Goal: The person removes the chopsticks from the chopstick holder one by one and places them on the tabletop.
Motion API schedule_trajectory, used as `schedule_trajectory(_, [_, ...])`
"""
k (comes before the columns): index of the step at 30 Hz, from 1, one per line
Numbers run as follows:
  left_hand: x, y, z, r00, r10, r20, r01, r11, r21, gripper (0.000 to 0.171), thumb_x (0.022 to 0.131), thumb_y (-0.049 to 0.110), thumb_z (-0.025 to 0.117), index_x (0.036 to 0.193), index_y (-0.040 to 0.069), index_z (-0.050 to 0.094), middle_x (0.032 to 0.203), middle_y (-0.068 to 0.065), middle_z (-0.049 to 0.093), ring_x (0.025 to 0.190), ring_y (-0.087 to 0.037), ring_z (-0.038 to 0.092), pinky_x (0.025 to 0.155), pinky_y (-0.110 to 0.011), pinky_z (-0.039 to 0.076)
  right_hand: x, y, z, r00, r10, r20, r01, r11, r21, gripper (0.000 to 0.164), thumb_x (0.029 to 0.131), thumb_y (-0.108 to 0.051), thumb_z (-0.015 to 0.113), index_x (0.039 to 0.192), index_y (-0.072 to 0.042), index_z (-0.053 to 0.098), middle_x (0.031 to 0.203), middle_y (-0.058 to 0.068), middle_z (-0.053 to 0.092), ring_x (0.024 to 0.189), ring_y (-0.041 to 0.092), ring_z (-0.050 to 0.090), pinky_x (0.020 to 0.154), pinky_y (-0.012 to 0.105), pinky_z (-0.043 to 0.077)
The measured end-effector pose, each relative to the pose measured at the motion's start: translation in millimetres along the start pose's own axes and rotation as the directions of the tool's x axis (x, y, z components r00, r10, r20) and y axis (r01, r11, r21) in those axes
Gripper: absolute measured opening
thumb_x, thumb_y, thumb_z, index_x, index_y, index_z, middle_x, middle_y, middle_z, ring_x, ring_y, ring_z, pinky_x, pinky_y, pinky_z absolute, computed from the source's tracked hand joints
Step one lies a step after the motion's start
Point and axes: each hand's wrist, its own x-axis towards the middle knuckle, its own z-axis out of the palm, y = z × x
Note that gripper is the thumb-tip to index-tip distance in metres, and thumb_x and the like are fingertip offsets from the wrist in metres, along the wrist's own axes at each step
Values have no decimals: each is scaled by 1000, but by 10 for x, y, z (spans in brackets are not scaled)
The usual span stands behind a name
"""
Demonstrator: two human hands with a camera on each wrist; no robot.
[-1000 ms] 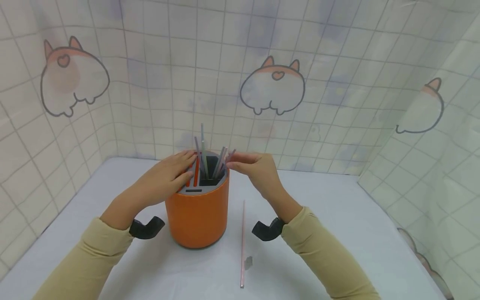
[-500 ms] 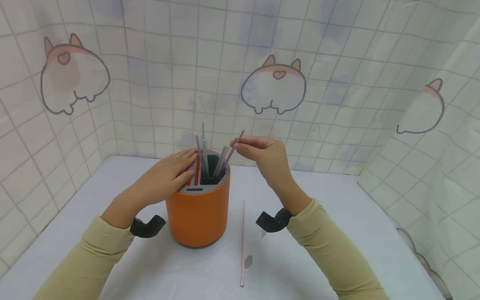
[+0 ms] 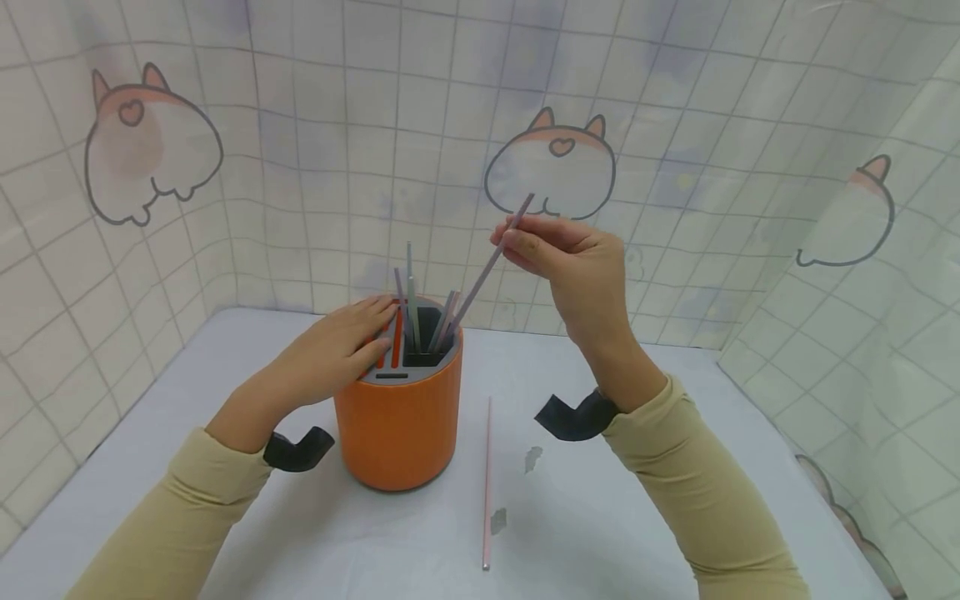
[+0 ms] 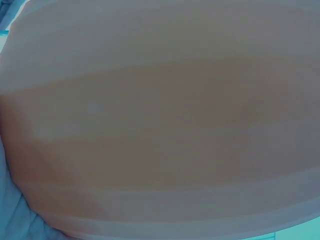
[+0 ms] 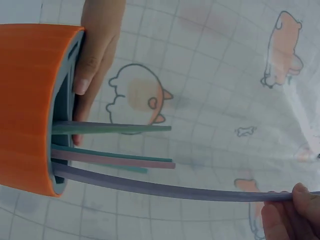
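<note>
My right hand (image 3: pixel 581 267) pinches a purple-grey straw (image 5: pixel 150 187) near its upper end. This straw slants down to the left, its lower end still inside an orange round holder (image 3: pixel 397 429). My left hand (image 3: pixel 330 350) rests on the left part of the holder's grey slotted top, fingers extended over the slots. Several other straws (image 5: pixel 120 128), greenish, teal, pinkish and purple-grey, lean in the holder's dark square opening. In the left wrist view a blurred, brownish surface (image 4: pixel 160 125) fills nearly everything.
A pink straw (image 3: pixel 487 500) lies lengthwise on the white tabletop (image 3: pixel 600 517), right of the holder. Two small grey patches (image 3: pixel 532 458) mark the cloth near it. A gridded curtain (image 3: pixel 420 167) with cartoon animal prints hangs behind and along both sides.
My right hand has risen up and to the right from the holder's rim, drawing the purple-grey straw partly out. The left hand has stayed on the holder's top.
</note>
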Motion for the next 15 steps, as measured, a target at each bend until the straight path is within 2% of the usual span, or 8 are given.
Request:
schedule_trajectory(3, [3,-2,2,1000,-2,0,2,1000,0,56,108,31,35,156,3,26,166,-15,20,154,-38,16,125,-58,13,27,-82,-28,995,-74,-65,76,997,29,21,86,-3,75,103,11,73,89,4,78,88,18,77,83,31,61])
schedule_trajectory(8, [4,2,0,1000,-8,0,8,1000,0,57,109,32,35,157,4,25,166,-14,20,154,-37,16,125,-58,13,50,-230,-87,964,-199,-175,211,976,56,14,84,2,75,97,7,76,86,6,78,83,21,77,79,34,61])
schedule_trajectory(12, [0,6,-3,1000,-10,1,10,1000,-4,57,109,32,35,157,3,26,166,-15,20,154,-37,16,125,-58,13,69,-351,-167,928,-248,-276,283,955,93,17,81,4,77,98,9,76,85,12,77,80,25,77,76,35,62])
schedule_trajectory(15, [-4,10,-3,1000,-7,-3,7,1000,-11,57,109,32,35,157,3,26,166,-15,20,154,-37,16,125,-58,13,86,-407,-266,908,-243,-341,300,946,123,22,78,4,79,98,13,74,85,16,76,78,28,76,74,36,62])
